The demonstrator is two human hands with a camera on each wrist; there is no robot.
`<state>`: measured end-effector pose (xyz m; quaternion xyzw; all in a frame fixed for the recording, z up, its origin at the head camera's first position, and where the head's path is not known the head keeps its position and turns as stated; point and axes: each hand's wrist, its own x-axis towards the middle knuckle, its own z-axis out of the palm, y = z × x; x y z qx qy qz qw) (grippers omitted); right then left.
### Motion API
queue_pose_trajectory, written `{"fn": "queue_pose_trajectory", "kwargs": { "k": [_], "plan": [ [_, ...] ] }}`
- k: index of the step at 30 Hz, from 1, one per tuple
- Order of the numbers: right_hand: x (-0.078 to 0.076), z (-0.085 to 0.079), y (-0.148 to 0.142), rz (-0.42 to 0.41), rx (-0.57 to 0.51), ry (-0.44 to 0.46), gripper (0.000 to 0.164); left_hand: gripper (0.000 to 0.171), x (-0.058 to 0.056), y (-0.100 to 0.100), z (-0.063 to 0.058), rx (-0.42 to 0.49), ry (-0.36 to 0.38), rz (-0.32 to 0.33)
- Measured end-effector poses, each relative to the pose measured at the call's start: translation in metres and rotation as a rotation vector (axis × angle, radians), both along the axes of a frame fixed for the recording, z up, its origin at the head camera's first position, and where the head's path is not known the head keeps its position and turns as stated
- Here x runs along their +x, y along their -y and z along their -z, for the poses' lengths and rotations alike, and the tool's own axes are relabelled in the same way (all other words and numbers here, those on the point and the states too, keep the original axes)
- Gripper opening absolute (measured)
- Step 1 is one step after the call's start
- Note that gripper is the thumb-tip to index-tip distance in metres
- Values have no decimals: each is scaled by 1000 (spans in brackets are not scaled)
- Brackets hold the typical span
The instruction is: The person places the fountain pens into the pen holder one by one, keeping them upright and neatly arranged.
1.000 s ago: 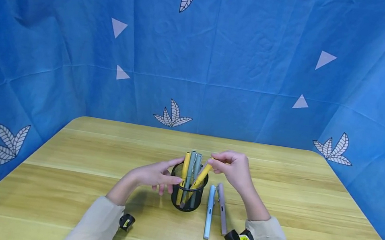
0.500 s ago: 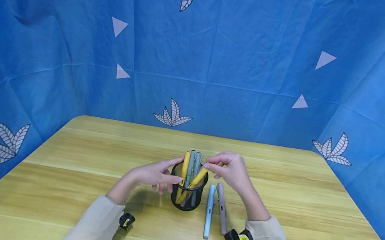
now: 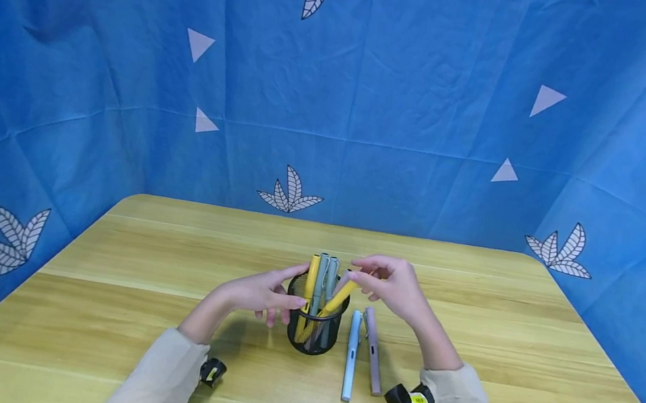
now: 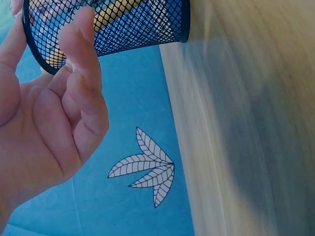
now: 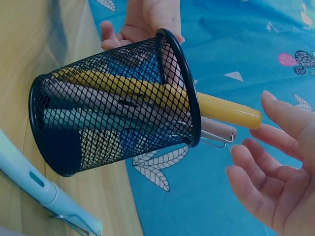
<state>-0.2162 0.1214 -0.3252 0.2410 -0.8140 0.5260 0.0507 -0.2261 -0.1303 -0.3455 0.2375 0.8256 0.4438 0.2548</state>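
Note:
A black mesh pen holder (image 3: 333, 332) stands upright on the table. My left hand (image 3: 256, 293) grips its left side, thumb and forefinger at the rim. Inside are an upright yellow pen (image 3: 312, 275), two grey-green pens (image 3: 321, 279), a greyish-purple pen (image 5: 224, 130) and a second yellow pen (image 3: 339, 297) leaning right over the rim. My right hand (image 3: 396, 289) is beside this leaning pen's upper end. In the right wrist view its fingers are spread around the pen's tip without pinching it; whether the forefinger still touches, I cannot tell.
A light blue pen (image 3: 351, 358) and a greyish-purple pen (image 3: 373, 354) lie on the wooden table (image 3: 168, 263), just right of the holder. A blue patterned cloth (image 3: 397, 102) hangs behind the table and along its sides.
The yellow pen in my right hand has gone lower into the holder and now leans right. My right fingers have let go, and that hand has shifted slightly right. My left hand stays put.

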Motion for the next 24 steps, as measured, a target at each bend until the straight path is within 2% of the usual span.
{"fn": "queue_pose_trajectory", "kwargs": {
  "k": [10,24],
  "plan": [
    [1,-1,-10,-17,3,39,29,76,0,0,1,3,-4,4],
    [-1,11,-21,-51,1,143,36,77,0,1,1,16,3,6]
  ]
}}
